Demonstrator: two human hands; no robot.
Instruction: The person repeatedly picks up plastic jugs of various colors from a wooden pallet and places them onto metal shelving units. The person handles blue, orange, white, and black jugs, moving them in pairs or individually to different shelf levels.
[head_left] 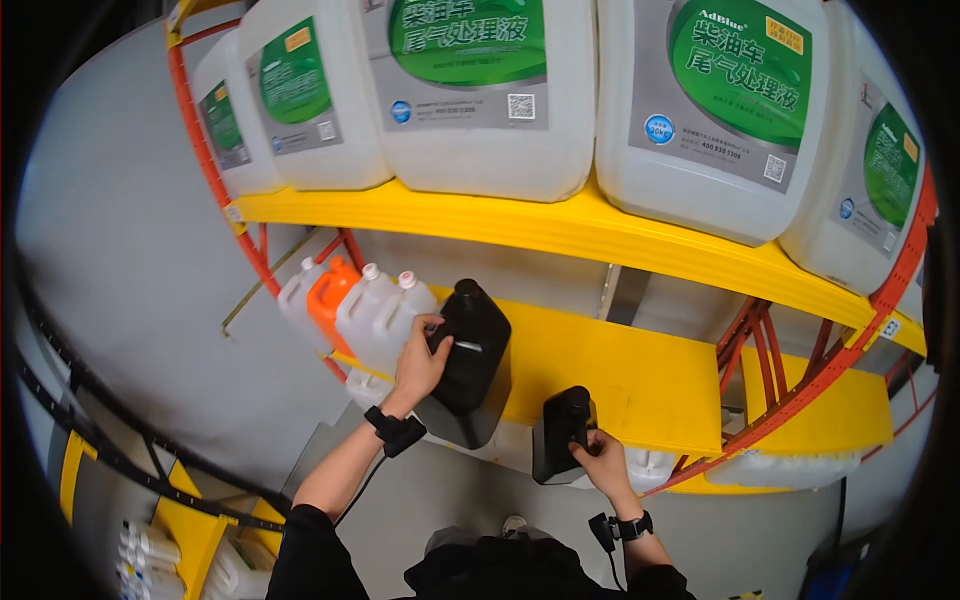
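My left hand (420,365) grips the upper left part of a large black jerrycan (472,385) at the front of the middle yellow shelf (640,380). My right hand (603,462) holds a smaller black jerrycan (558,435) at that shelf's front edge, lower and to the right. Both cans have black caps on top. Just left of the large can are translucent white jerrycans (372,322) with an orange one (328,298) among them. I cannot tell whether the smaller can rests on the shelf or hangs clear of it.
Big white jerrycans with green labels (480,160) fill the yellow upper shelf (540,212) overhead. Red uprights (896,275) frame the rack. More white containers (650,470) sit lower down. Another rack with white bottles (150,550) is at the lower left. Grey floor (740,530) lies below.
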